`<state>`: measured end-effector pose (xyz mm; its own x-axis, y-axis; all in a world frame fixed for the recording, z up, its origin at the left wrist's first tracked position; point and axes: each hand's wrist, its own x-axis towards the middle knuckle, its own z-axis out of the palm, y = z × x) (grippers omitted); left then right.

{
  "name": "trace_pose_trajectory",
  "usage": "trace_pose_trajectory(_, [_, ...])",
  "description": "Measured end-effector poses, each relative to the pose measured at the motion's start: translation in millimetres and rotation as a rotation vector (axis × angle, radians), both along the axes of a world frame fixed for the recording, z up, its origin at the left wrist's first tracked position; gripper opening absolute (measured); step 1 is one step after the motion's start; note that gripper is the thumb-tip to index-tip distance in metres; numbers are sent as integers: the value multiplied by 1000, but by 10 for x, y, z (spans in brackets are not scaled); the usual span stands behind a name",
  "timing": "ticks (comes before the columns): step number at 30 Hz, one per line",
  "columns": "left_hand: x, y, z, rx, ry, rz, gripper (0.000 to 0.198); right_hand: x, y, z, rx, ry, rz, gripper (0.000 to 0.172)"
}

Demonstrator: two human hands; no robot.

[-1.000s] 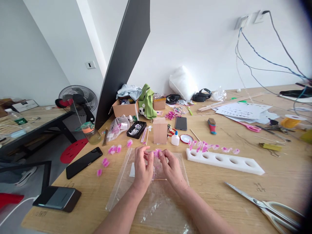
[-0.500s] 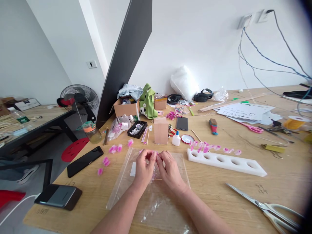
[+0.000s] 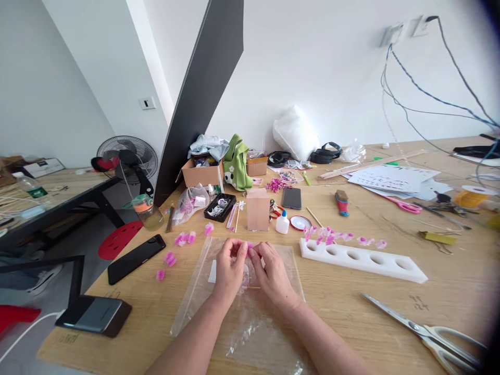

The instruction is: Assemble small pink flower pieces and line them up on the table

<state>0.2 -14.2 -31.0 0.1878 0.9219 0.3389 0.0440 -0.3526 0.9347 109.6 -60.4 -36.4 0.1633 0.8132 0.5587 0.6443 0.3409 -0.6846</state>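
My left hand and my right hand meet fingertip to fingertip above a clear plastic bag lying flat on the wooden table. Both are closed in a pinch around a small pink petal piece, mostly hidden by the fingers. Beneath the hands a thin stick and some pinkish bits rest on the bag, partly covered. A white paper piece shows left of my left hand. Loose pink petal pieces are scattered further left.
To the right lies a white foam block with round holes, pink petals along its back edge. Large scissors lie front right. A glue bottle and cardboard box stand beyond my hands. Left are a phone and power bank.
My fingers have shifted slightly at the fingertips, and more of the pink petal piece shows between them. Everything else stays where it was.
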Motion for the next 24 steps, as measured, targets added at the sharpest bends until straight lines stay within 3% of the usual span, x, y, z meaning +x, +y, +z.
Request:
trace_pose_trajectory(9, [-9, 27, -19, 24, 69, 22, 31, 11, -13, 34, -46, 82, -29, 32])
trace_pose_trajectory(14, [-1, 1, 15, 24, 77, -30, 29, 33, -15, 86, -101, 169, -64, 39])
trace_pose_trajectory(24, [10, 4, -6, 49, 135, -20, 23, 25, 14, 57, -119, 216, -71, 33])
